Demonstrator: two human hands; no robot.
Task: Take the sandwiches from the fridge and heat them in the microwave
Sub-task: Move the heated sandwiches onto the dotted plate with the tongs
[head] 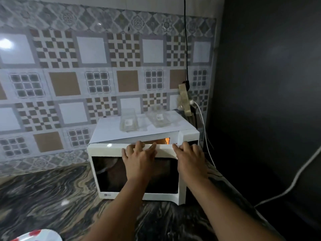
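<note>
Both hands, left hand (139,158) and right hand (188,158), fingers spread flat on microwave door (133,173) top edge (ajar, light on); stiff, hinged, likely light.

Marbled counter (52,197) under white microwave (107,152), plate (43,236).

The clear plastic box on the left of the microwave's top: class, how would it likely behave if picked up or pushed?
The clear plastic box looks thin-walled, so probably light and slightly flexible. It lies flat and low, so unlikely to tip. On the microwave's smooth white top, a push would probably slide it.
</note>
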